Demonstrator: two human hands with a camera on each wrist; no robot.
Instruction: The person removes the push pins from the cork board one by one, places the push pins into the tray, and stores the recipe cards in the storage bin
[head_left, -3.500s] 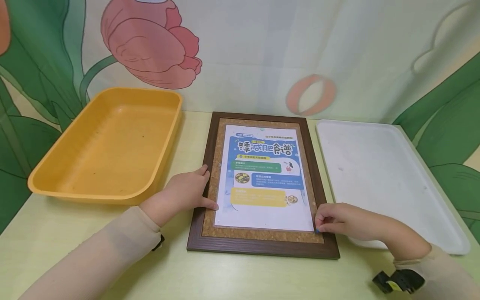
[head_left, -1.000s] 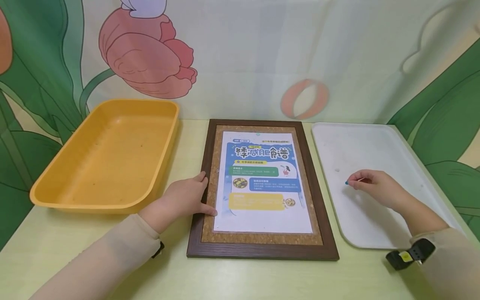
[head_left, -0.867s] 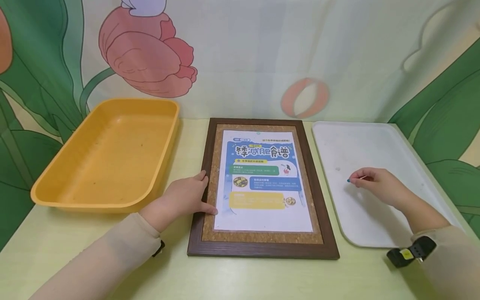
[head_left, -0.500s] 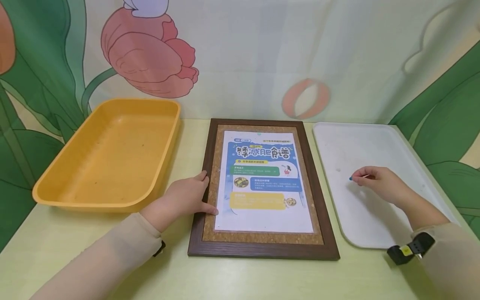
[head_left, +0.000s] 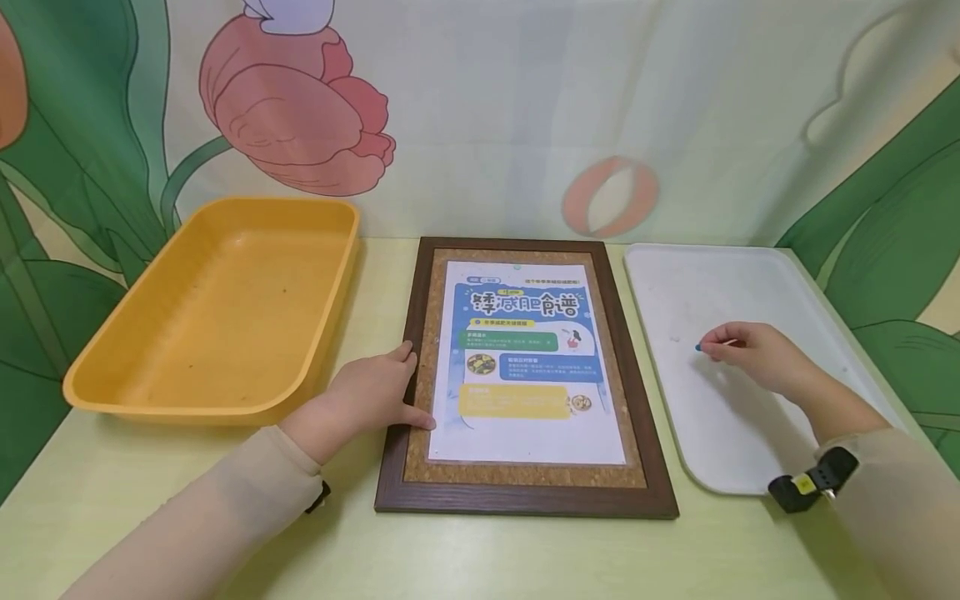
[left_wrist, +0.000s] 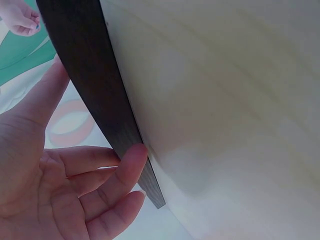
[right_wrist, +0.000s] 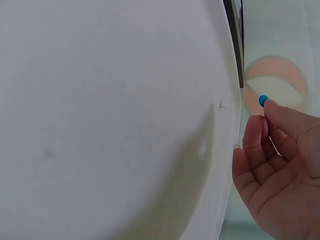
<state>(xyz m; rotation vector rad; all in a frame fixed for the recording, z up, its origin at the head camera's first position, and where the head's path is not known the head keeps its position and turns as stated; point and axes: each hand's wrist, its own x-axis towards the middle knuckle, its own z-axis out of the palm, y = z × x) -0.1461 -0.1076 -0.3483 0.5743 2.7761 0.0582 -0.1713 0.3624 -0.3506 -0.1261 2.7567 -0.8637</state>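
A cork board (head_left: 517,475) in a dark brown frame lies flat on the table, with a printed paper sheet (head_left: 525,437) on its cork. My left hand (head_left: 367,392) holds the board's left side. Its thumb reaches over the frame onto the board, and in the left wrist view bent fingers (left_wrist: 112,192) touch the frame's outer side. Over the white tray (head_left: 720,442), my right hand (head_left: 757,354) pinches a small blue pushpin (right_wrist: 263,100) between thumb and fingertips. Only its round blue head shows clearly. A small green spot (head_left: 517,267) sits at the sheet's top edge.
To the left stands a deep yellow tray (head_left: 210,333), with my left forearm passing in front of it. A few small specks (head_left: 675,339) lie on the white tray. Behind the table hangs a flower-printed cloth (head_left: 480,125).
From the sheet's lower right corner, my right hand has moved right and away over the white tray with the blue pushpin. It has lately shifted slightly farther back. My left hand stays put.
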